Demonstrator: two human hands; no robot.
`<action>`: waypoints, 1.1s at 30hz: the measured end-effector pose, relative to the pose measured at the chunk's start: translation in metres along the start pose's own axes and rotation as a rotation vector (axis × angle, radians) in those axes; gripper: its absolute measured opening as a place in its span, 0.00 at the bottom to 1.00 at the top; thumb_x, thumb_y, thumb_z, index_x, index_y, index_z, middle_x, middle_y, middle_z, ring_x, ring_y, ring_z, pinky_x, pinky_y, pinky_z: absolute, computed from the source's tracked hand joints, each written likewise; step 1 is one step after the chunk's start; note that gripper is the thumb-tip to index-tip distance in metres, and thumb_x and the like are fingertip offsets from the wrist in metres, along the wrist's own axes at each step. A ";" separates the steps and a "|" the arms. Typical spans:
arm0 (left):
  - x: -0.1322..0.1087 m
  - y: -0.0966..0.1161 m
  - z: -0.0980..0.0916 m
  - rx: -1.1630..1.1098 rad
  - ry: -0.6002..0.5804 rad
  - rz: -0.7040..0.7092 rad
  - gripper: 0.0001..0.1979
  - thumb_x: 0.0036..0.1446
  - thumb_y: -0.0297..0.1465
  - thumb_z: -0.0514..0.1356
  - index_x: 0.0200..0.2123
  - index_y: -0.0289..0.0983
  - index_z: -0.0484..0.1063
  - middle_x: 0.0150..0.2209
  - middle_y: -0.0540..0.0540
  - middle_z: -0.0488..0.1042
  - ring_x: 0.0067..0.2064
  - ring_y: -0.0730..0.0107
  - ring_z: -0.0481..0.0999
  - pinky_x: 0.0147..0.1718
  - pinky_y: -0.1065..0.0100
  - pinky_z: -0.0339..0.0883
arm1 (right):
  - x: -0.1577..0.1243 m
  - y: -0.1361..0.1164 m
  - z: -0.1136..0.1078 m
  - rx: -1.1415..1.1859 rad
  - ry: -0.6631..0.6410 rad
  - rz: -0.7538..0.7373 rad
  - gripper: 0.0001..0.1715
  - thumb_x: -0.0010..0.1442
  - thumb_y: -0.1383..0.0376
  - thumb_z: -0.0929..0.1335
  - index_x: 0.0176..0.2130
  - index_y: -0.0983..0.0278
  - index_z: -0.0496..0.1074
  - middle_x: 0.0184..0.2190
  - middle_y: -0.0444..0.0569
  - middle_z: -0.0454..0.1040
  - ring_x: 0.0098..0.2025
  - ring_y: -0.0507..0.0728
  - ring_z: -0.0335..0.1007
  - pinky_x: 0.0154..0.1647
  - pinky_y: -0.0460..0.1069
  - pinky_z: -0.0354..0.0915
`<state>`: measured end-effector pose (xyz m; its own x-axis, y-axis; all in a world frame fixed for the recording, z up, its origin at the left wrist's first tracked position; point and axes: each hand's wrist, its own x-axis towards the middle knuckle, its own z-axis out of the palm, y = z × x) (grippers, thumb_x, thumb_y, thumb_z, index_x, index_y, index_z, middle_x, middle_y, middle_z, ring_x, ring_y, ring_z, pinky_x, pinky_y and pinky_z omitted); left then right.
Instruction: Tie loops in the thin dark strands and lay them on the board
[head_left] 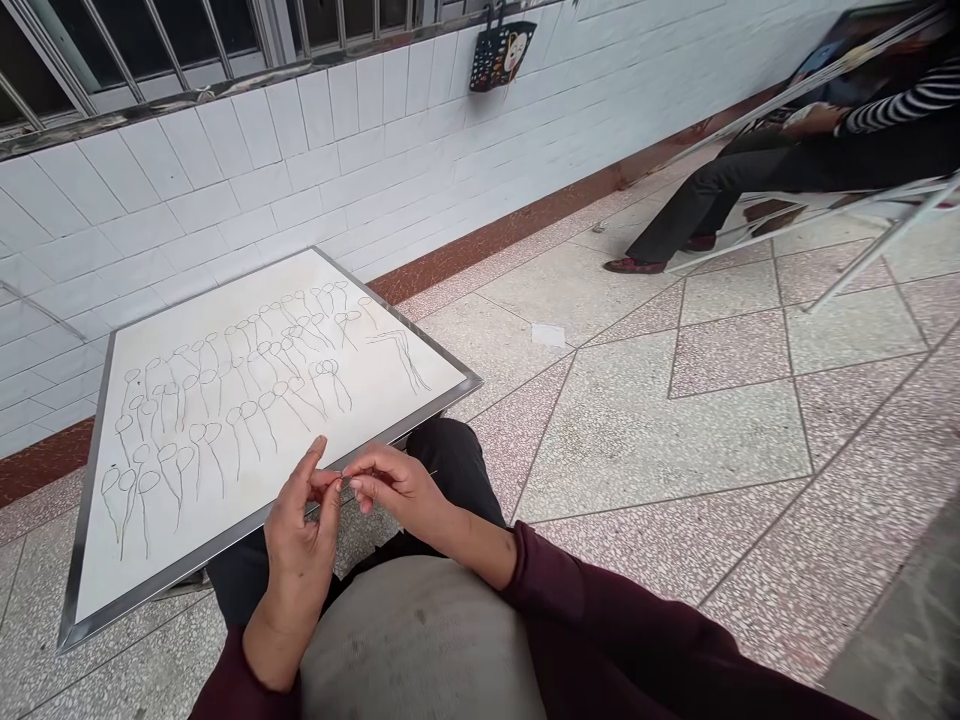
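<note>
My left hand (304,525) is closed in a pinch of thumb and index finger, with another finger raised. Its fingertips meet those of my right hand (397,488), also pinched, just in front of the board's near edge. Between them is a thin dark wire, mostly hidden by the fingers; a fine end shows behind the right hand. On the white board (360,415) lie several rows of thin wire loops (202,435), each with a long tail. Several straighter, bent wires (405,360) are bunched at the board's right side.
The board has a grey metal rim (187,570) and stands by a white tiled wall (337,130). A small dark bag (501,55) hangs there. On the right, a person in a striped sleeve (900,105) sits beside a white metal frame (851,255). White paper (547,335) lies on the floor.
</note>
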<state>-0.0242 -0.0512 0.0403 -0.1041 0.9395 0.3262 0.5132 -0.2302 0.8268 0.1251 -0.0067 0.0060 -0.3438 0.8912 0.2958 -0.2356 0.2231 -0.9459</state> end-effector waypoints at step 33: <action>0.015 0.006 0.005 0.157 0.150 0.111 0.21 0.61 0.31 0.57 0.58 0.42 0.66 0.35 0.49 0.76 0.37 0.69 0.78 0.37 0.65 0.76 | -0.003 0.006 0.007 -0.134 0.119 -0.090 0.12 0.62 0.56 0.68 0.42 0.61 0.74 0.34 0.47 0.74 0.25 0.50 0.74 0.28 0.46 0.74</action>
<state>-0.0186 -0.0374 0.0473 -0.1587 0.8597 0.4855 0.6538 -0.2770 0.7042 0.1185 -0.0106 0.0000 -0.2153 0.9038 0.3699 -0.1344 0.3478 -0.9279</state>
